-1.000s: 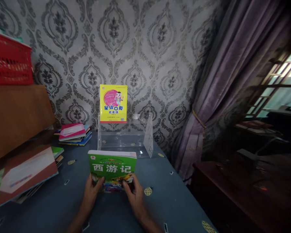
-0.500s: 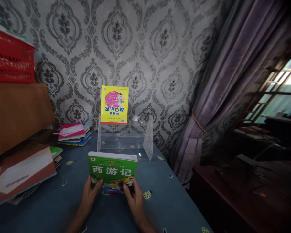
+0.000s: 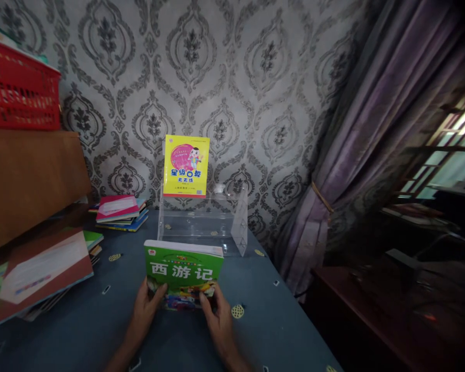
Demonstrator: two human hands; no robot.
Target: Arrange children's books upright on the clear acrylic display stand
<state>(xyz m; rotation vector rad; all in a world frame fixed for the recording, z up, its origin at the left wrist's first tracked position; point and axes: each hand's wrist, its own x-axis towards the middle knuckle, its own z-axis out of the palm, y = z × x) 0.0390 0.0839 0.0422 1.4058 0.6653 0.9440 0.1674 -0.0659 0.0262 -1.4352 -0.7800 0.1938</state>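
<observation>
A green book (image 3: 184, 274) with white Chinese characters on its cover is held between my two hands, tilted with its top edge away from me. My left hand (image 3: 149, 305) grips its lower left side, thumb on the cover. On the lower right side my right hand (image 3: 216, 308) is closed the same way; the fingers behind the book are hidden. Just beyond it stands a clear acrylic rack (image 3: 238, 222) with stepped tiers. A yellow book (image 3: 186, 166) with a cartoon figure rests upright on the rack's top left.
At the left lie a stack of books topped by a brown one (image 3: 48, 268) and a smaller stack with a pink book (image 3: 117, 206). A red basket (image 3: 21, 88) sits on a wooden cabinet (image 3: 34, 181). A purple curtain (image 3: 313, 237) hangs right of the blue table (image 3: 271, 336).
The whole view has shifted slightly, so everything appears a little further right. Both hands keep the same hold on the green book, and the yellow book stays in the rack.
</observation>
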